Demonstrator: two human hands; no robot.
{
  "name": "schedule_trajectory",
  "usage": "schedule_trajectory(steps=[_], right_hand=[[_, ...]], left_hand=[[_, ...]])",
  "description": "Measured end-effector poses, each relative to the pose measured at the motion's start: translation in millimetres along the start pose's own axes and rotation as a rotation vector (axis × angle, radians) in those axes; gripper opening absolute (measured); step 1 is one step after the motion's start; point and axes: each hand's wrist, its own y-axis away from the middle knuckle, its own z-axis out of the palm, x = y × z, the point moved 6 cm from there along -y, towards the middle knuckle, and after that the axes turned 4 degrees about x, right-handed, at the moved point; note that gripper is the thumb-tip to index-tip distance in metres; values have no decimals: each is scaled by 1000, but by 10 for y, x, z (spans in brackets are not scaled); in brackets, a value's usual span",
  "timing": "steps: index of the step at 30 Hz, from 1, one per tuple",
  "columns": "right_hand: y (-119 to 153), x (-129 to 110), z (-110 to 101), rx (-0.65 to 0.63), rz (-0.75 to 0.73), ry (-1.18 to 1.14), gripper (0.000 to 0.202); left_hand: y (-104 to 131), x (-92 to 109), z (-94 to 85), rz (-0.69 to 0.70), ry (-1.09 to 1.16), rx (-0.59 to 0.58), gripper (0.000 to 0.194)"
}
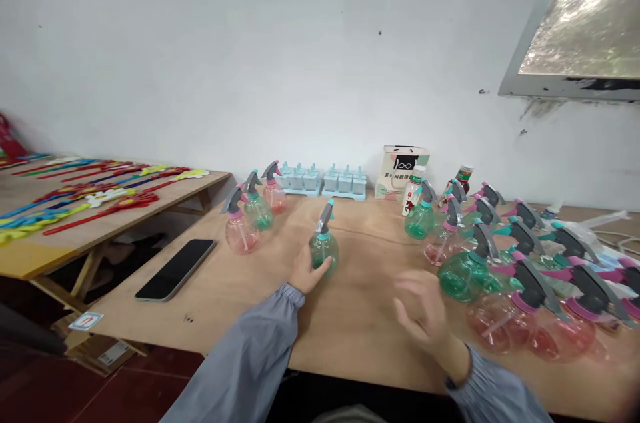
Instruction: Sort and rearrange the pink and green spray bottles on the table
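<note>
The left hand [306, 271] wraps its fingers around the base of a green spray bottle [324, 244], which stands upright on the wooden table [350, 316], apart from the others. The bottle looks empty, only a thin tube inside. The right hand [423, 311] hovers over the table with fingers spread and nothing in it, blurred, just beside a crowd of green and pink spray bottles [505, 276]. Three more bottles [253, 213] stand to the left, near a black phone [176, 268].
</note>
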Motion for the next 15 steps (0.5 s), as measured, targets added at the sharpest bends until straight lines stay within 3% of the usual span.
schedule_trajectory(steps=[3, 6, 8, 11, 13, 15], right_hand=[[-370, 110, 787, -80, 213, -221, 42], [-609, 134, 1272, -73, 389, -412, 71], [-684, 139, 1445, -70, 427, -444, 74], [-696, 158, 1568, -108, 436, -436, 50], [-685, 190, 1589, -135, 443, -439, 30], [-704, 249, 1574, -135, 446, -452, 21]], left_hand=[[45, 53, 38, -2, -61, 15, 73], [121, 142, 114, 28, -158, 11, 76], [179, 191, 187, 48, -211, -11, 80], [203, 245, 213, 81, -199, -43, 85], [125, 286, 40, 137, -126, 21, 83], [-28, 291, -338, 173, -67, 188, 78]])
